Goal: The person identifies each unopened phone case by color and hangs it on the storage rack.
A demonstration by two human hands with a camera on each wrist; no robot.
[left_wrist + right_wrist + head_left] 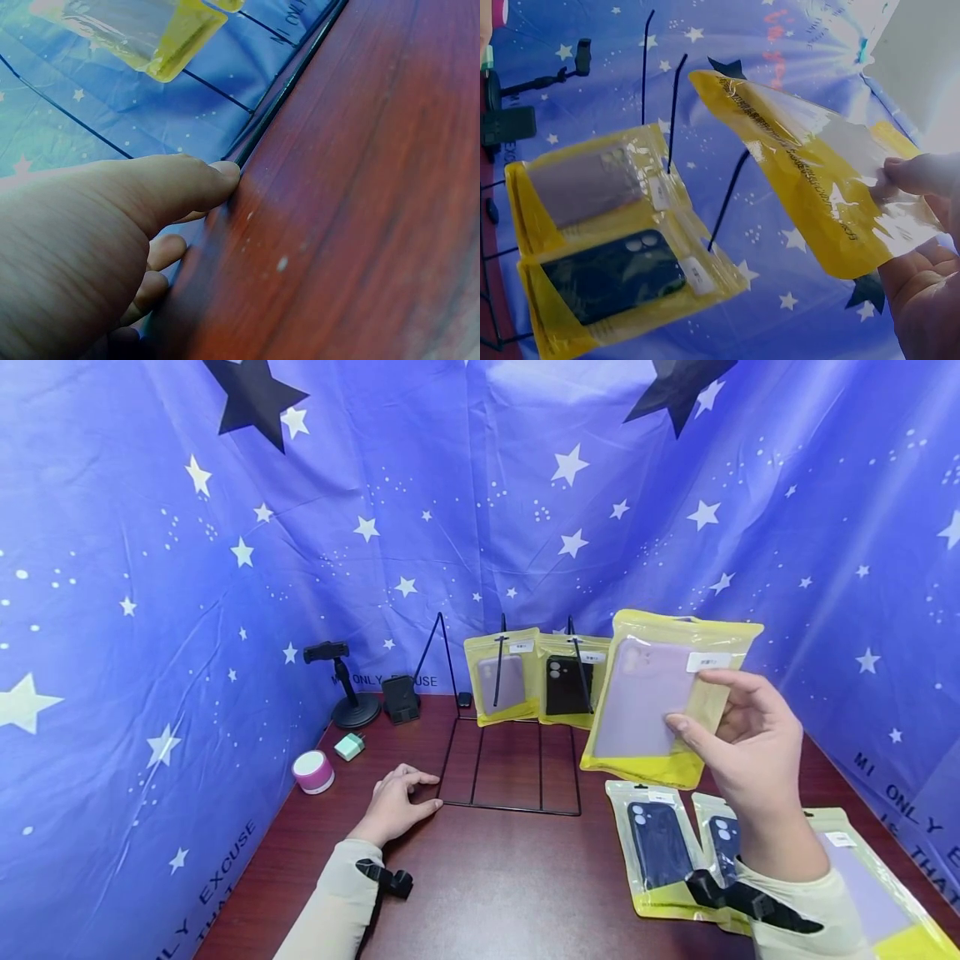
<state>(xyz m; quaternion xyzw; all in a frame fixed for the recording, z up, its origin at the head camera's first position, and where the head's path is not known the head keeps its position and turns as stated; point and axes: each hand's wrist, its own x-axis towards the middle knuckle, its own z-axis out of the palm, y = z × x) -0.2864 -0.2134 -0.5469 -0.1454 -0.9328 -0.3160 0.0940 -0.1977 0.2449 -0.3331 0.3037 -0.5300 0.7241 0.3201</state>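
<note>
My right hand (757,760) pinches a bagged lilac phone case (648,693) by its right edge, thumb in front, holding it up beside the black wire display rack (510,810). In the right wrist view, the yellow bottom of this phone case bag (802,195) shows. On the rack's hooks hang a bagged lilac phone case (501,681) and a bagged black phone case (567,685). My left hand (397,802) grips the rack's base at its front left corner; in the left wrist view the thumb (202,184) presses on the wire.
Bagged phone cases lie at the right: one dark (660,843), another dark (723,835), one lilac (862,877). A black phone stand (352,706), a small black holder (401,697), a mint charger plug (349,746) and a pink-and-white round object (312,772) stand at the left.
</note>
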